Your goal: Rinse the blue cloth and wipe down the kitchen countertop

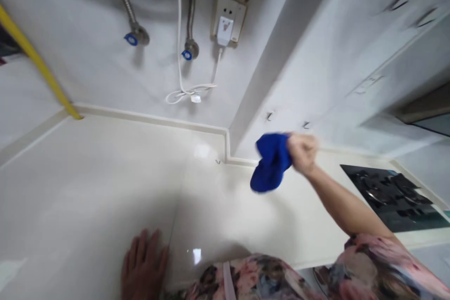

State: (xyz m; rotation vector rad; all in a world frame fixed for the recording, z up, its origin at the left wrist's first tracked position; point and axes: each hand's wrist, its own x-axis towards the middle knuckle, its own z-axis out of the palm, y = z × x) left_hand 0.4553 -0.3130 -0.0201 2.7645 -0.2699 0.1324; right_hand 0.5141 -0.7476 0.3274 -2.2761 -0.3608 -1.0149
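Fingers (pixel 298 146) of the right hand (pixel 304 153) are curled shut round one end of a blue cloth (pixel 270 163), bunching it in the fist, and the rest of it hangs loose to the left and below. The cloth is held up over the far right part of the pale counter (pixel 87 187), near the stepped corner of the wall; it is blurred, and I cannot tell whether its lowest fold touches the surface. The left hand (pixel 144 265) lies palm down on the near edge of the counter, fingers straight and close together, gripping nothing. To my eye the cloth is soft, light and limp, with nothing to break or slip, so any gathered fold would serve as a hold. I count one cloth. On the far wall there are two hose fittings (pixel 136 35), each with a blue ring, one socket (pixel 229 15) with one plug in it, and one white cable (pixel 190 93) looped below. One yellow pipe (pixel 38 63) slants at far left and one dark hob (pixel 390 192) sits at right.
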